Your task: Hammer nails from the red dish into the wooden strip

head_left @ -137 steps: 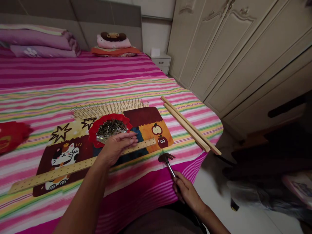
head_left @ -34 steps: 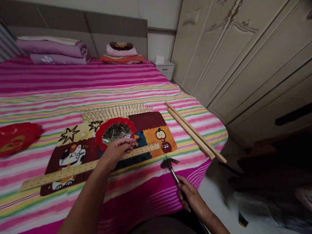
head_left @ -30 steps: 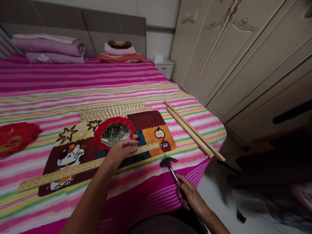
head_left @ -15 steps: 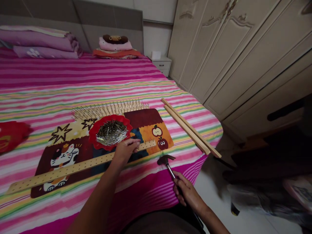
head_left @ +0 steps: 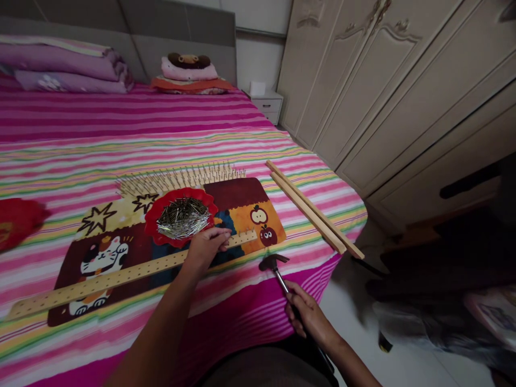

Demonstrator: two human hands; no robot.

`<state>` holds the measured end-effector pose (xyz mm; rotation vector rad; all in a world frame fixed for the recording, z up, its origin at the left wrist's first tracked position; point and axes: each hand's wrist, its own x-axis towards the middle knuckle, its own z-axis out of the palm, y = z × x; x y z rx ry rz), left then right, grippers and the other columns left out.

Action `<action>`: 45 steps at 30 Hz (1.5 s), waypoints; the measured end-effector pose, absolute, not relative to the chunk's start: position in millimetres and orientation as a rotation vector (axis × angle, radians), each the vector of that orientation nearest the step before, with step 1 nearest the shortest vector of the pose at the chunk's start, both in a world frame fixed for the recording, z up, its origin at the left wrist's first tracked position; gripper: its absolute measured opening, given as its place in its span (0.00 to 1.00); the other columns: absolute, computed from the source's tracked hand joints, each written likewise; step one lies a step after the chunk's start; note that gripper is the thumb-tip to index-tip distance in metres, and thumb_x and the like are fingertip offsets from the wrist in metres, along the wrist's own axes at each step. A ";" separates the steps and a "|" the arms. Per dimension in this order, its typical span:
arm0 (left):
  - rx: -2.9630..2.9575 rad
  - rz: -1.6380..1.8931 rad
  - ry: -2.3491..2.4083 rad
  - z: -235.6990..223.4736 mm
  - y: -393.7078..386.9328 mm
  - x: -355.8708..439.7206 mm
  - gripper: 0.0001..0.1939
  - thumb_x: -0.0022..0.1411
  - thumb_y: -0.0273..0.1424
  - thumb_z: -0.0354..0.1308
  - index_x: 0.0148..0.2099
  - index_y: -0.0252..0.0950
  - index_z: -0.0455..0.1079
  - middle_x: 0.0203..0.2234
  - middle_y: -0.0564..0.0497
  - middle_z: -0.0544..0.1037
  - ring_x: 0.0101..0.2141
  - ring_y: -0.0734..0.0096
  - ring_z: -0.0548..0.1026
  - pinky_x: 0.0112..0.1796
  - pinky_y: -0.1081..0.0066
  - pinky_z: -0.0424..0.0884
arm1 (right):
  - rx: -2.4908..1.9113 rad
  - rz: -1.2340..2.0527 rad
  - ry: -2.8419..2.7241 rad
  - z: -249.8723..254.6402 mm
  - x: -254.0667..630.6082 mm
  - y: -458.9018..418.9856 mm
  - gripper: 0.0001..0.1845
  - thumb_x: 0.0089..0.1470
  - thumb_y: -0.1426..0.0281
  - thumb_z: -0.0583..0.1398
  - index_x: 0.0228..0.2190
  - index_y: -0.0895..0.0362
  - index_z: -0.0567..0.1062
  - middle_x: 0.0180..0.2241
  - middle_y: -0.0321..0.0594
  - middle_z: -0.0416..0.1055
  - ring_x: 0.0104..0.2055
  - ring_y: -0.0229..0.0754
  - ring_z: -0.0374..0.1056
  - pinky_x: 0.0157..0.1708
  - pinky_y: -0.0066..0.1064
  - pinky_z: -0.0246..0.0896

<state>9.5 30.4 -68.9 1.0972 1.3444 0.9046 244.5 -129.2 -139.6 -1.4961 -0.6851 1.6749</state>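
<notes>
My right hand [head_left: 306, 312] is wrapped round the dark handle of a claw hammer [head_left: 278, 271], its head up beside the bed's front edge. My left hand [head_left: 207, 247] rests over a long wooden strip [head_left: 116, 278] dotted with holes, thumb and fingertips pinched together; what they pinch is too small to make out. Several nails [head_left: 245, 234] stand upright in the strip's right end, just past those fingertips. A red scalloped bowl [head_left: 151, 223] heaped with loose nails [head_left: 183, 217] sits behind my left hand. Strip and bowl lie on a printed mat [head_left: 137, 244] with a cat and apples.
Wooden strips [head_left: 181, 177] bristling with upright nails lie behind the mat. Two bare wooden bars [head_left: 310, 212] lie to the right, reaching the edge of the striped bed [head_left: 242, 145]. A red object [head_left: 20, 220] is at far left. Wardrobe doors [head_left: 363, 80] stand at right.
The view has shifted slightly, so everything sits a little higher and further left. Both hands keep nearly the same pose, the hammer still in the right.
</notes>
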 end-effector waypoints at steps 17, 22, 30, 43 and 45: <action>1.488 0.856 1.519 -77.9 29.1 16.4 0.11 0.50 0.37 0.55 0.32 0.37 0.74 0.22 0.55 0.73 0.19 0.77 0.67 0.24 0.74 0.64 | -1.552 1.584 -0.896 -106.2 229.2 -131.2 0.29 0.52 0.57 0.53 0.52 0.58 0.62 0.15 0.25 0.56 0.11 0.28 0.46 0.09 0.20 0.37; 1.808 0.891 1.551 -81.1 28.5 19.7 0.09 0.53 0.35 0.54 0.30 0.38 0.74 0.26 0.53 0.75 0.28 0.74 0.70 0.30 0.74 0.64 | -1.459 1.492 -1.111 -55.8 215.8 -108.8 0.27 0.56 0.58 0.51 0.54 0.55 0.62 0.19 0.28 0.60 0.15 0.30 0.52 0.13 0.23 0.46; 1.925 0.873 1.556 -83.8 26.6 20.6 0.08 0.55 0.32 0.53 0.27 0.38 0.72 0.25 0.53 0.73 0.30 0.73 0.69 0.32 0.73 0.63 | -1.432 1.255 -1.484 -19.8 199.4 -58.6 0.22 0.58 0.65 0.49 0.53 0.56 0.65 0.19 0.29 0.57 0.20 0.33 0.53 0.19 0.24 0.50; 1.880 0.866 1.596 -73.5 24.0 8.2 0.08 0.53 0.31 0.54 0.34 0.38 0.74 0.27 0.53 0.74 0.30 0.72 0.71 0.33 0.73 0.66 | -1.568 1.546 -1.305 -60.6 233.4 -112.8 0.27 0.55 0.56 0.50 0.52 0.56 0.65 0.16 0.26 0.48 0.16 0.33 0.47 0.16 0.25 0.40; 1.922 0.914 1.716 -66.8 26.1 -6.8 0.09 0.55 0.31 0.52 0.35 0.39 0.74 0.30 0.52 0.75 0.33 0.70 0.72 0.37 0.72 0.66 | -1.593 1.597 -1.170 -84.1 239.5 -121.9 0.30 0.51 0.52 0.52 0.51 0.57 0.65 0.15 0.26 0.50 0.14 0.33 0.46 0.13 0.25 0.37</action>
